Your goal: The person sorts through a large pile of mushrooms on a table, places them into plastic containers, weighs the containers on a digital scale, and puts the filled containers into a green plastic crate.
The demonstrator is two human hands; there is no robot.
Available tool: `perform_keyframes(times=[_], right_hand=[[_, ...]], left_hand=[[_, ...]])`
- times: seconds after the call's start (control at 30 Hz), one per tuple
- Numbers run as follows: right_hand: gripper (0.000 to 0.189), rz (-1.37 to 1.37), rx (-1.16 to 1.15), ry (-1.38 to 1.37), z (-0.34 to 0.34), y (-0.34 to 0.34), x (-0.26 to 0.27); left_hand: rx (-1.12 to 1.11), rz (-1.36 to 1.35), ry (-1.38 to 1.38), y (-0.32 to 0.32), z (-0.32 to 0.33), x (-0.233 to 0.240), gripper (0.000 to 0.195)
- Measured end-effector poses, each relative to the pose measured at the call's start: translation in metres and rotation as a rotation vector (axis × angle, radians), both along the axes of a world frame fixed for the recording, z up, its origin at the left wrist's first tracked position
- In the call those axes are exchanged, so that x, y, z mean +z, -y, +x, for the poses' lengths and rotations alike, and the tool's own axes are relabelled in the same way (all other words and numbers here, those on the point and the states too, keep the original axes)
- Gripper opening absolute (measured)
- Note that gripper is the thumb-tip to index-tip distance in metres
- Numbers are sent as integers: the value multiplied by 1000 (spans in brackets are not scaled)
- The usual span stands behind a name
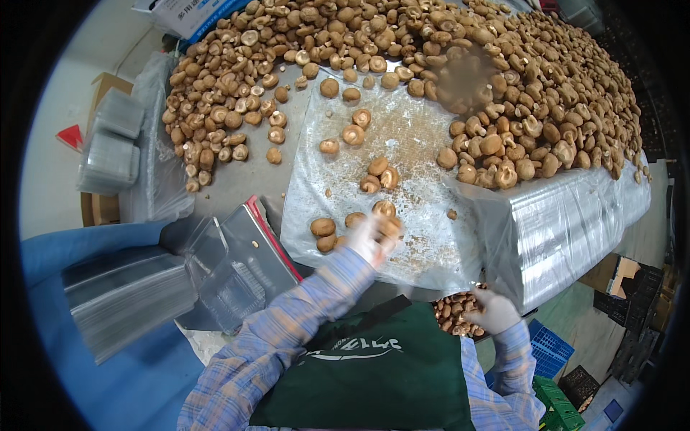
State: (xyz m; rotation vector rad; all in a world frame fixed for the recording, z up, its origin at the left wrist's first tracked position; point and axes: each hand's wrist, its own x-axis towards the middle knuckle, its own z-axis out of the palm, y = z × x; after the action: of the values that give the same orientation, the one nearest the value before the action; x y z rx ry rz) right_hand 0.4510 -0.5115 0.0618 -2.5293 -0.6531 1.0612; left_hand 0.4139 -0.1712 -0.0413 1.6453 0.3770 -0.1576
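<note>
Wearing a pale glove, my left hand (pixel 372 240) is blurred over the near part of a worn whitish sheet (pixel 420 237), its fingers at brown mushrooms; whether it grips one is unclear. Loose mushrooms (pixel 323 227) lie just left of it, and a small cluster (pixel 379 175) sits farther up the sheet. My right hand (pixel 493 311), also gloved, is at the table's near edge, beside many mushrooms (pixel 452 311) held lower down. Its fingertips are blurred, so its grip cannot be made out. A large heap of mushrooms (pixel 539 97) covers the far and right parts of the table.
Clear plastic trays lie at the left, one tray (pixel 234 288) beside a long stack (pixel 135 301). More clear containers (pixel 110 161) stand against the left wall. Plastic-wrapped stacks (pixel 566 231) line the right edge. Blue (pixel 550 347) and green crates (pixel 558 404) are on the floor at right.
</note>
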Motion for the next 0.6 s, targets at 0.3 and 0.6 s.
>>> perform_keyframes(times=[0.3,0.6], right_hand=[[56,518,-83,321,162,-217,-53],[48,336,194,549,226,-365,-133]], left_hand=[[-339,175,109,33,-49,47,58],[30,114,-109,-74,-59,99,45]])
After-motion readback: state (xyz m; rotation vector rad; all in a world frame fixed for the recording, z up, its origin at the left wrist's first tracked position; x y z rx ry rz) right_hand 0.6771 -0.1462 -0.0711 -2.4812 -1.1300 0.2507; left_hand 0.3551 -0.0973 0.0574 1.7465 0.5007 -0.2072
